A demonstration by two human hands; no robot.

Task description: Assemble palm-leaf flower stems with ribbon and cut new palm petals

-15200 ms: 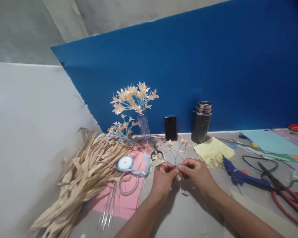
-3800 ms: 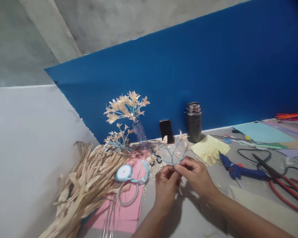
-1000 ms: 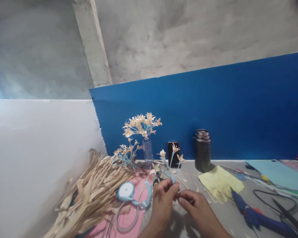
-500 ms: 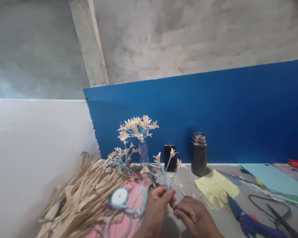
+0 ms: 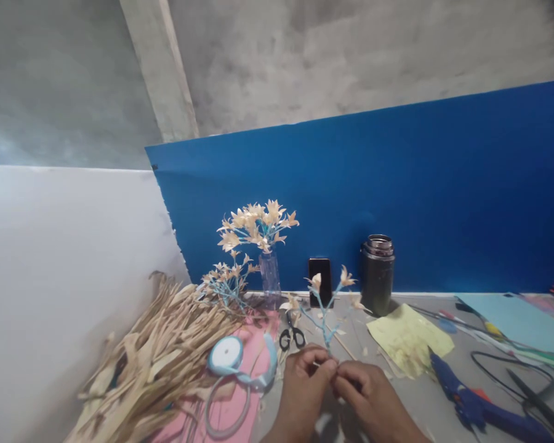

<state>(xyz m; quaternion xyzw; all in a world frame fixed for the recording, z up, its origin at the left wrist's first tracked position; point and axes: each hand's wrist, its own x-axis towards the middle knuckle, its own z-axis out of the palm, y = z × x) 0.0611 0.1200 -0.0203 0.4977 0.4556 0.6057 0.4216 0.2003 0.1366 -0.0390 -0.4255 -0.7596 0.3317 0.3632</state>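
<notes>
A branching sprig of artificial flowers (image 5: 324,317), with pale straw-coloured blooms on light blue wrapped stems, stands upright above my hands. My left hand (image 5: 306,384) is closed, its thumb and fingers pinching the bottom of the sprig. Right beside it, my right hand (image 5: 370,394) is closed too, fingertips meeting the left ones at the stem's lower end. The fingers hide most of that lower end. To the left of my hands lies a roll of light blue tape (image 5: 226,355) with a loose strip curling off it. Black-handled scissors (image 5: 292,338) lie just behind my left hand.
Dried husk strips (image 5: 152,363) are heaped at left beside pink paper (image 5: 228,409). Behind stand a clear vase (image 5: 270,280) of similar flowers, a phone (image 5: 320,283) and an open dark flask (image 5: 377,277). A blue glue gun (image 5: 475,403) and yellow paper (image 5: 410,335) lie at right.
My hands have come closer together, the right moving in against the left fingertips. The sprig has turned and shifted slightly right. The whole view has tilted a little.
</notes>
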